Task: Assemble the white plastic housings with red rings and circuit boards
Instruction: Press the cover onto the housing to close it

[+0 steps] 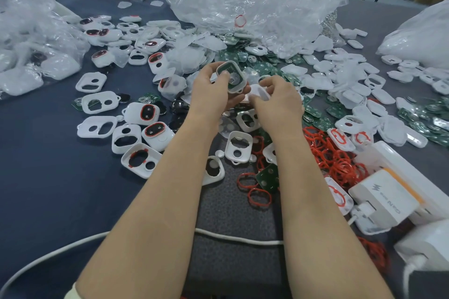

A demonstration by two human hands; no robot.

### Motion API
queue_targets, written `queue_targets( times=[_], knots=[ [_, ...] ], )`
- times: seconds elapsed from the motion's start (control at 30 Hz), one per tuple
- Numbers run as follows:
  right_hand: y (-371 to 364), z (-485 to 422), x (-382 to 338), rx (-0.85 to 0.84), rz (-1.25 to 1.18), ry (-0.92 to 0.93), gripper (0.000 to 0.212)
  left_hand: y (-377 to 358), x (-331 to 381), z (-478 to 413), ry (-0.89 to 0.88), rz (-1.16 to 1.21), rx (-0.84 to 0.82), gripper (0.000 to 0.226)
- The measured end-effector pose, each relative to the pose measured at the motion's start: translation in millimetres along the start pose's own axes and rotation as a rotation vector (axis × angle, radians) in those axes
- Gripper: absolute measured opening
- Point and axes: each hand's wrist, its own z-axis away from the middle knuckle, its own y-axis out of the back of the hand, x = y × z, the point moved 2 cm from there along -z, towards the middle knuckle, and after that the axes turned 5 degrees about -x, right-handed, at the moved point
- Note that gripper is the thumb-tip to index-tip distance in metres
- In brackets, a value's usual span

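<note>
Left hand (213,91) fingers clamped round white housing (233,81), green circuit board (230,68) seated inside it; right hand (278,102) fingertips pinch a second white piece (260,92) just beside; beyond the fingers, clear bag (255,0) holding one red ring (240,21)

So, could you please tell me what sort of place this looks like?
Probably a small hand-assembly workshop: heaps of white plastic housings, loose red rings and green circuit boards cover a dark table.

Housing (237,80) interior partly covered by left hand (211,94); just right of it, white piece (261,92) mostly hidden by right hand (279,102).
</note>
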Motion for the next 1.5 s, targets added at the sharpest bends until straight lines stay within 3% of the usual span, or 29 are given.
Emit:
queue_targets(
  times=[0.4,0.5,0.6,0.93,1.2,1.5],
  knots=[
    [6,3,-5,0.243,-0.327,0.099,0.024,1,-1,-3,0.001,-0.038,0.009,0.016],
    [3,8,-18,0.241,-0.350,0.201,0.024,1,-2,-5,0.001,-0.010,0.021,0.013],
    [-6,12,-29,0.224,-0.292,0.291,0.024,-2,-3,-7,0.030,0.027,0.042,0.031],
    [-13,14,-30,0.217,-0.284,0.312,0.027,-4,-7,-10,0.056,-0.021,0.090,0.046],
    [-15,13,-29,0.203,-0.324,0.292,0.022,-3,-5,-10,0.049,-0.065,0.108,0.047],
    [-15,12,-28,0.203,-0.340,0.283,0.019,-7,-4,-3,-0.046,-0.209,0.067,0.026]
  ],
)
